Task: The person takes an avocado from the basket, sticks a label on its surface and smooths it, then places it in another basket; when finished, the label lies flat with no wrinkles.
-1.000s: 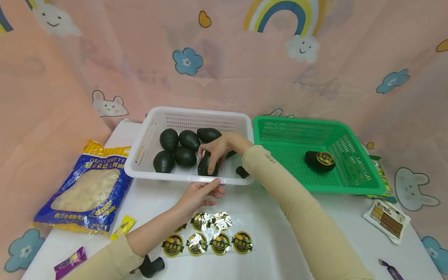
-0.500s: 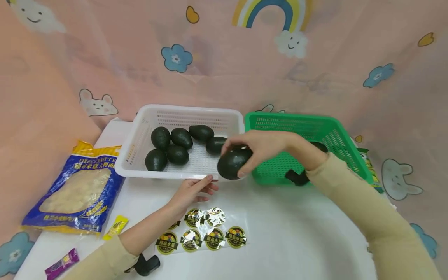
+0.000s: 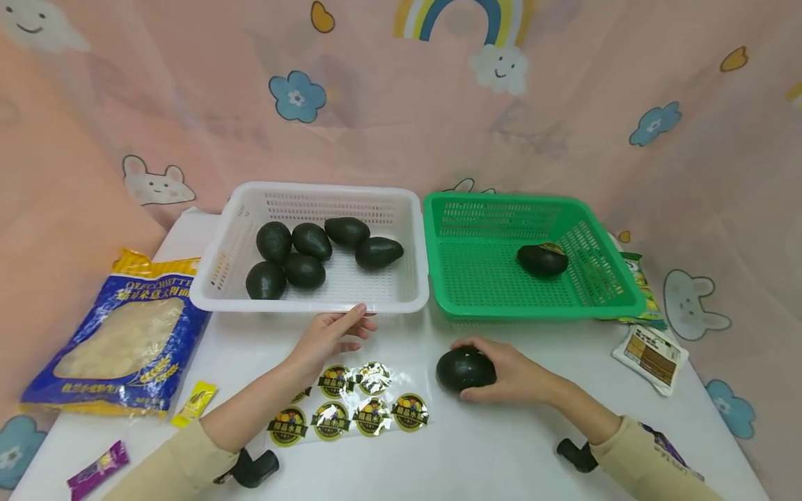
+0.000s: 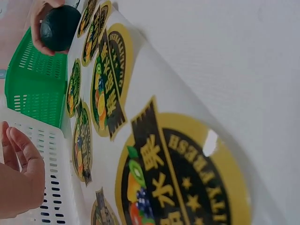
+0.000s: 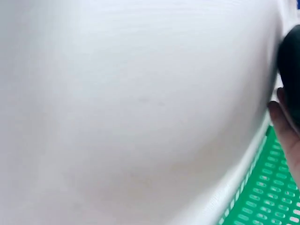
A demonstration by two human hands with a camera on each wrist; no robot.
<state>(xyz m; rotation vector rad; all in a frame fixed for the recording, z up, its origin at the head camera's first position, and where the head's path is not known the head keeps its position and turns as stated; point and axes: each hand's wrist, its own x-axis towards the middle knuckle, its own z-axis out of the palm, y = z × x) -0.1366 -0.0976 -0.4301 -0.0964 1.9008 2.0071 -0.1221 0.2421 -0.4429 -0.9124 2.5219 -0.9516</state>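
Observation:
My right hand [image 3: 510, 372] grips a dark green avocado [image 3: 465, 369] over the white table in front of the green basket, thumb on the near side and fingers on the far side. In the right wrist view the fingers [image 5: 286, 136] lie against the avocado [image 5: 290, 70] at the right edge. My left hand [image 3: 328, 339] is at the front rim of the white basket [image 3: 307, 307], its thumb tip at the rim and its fingers loosely extended below. Between the hands lies a clear sheet of round gold-and-black fruit stickers [image 3: 372, 416].
Several avocados [image 3: 305, 271] lie in the white basket. One avocado [image 3: 541, 261] with a gold sticker is in the green basket [image 3: 464, 299]. A blue pasta bag [image 3: 119, 341], yellow packet [image 3: 195, 403] and purple packet [image 3: 98, 470] lie left; a brown-and-white packet [image 3: 651, 358] lies right.
My right hand has lifted an avocado out of the white basket and brought it right and toward me, in front of the green basket. My left hand stays at the white basket's rim.

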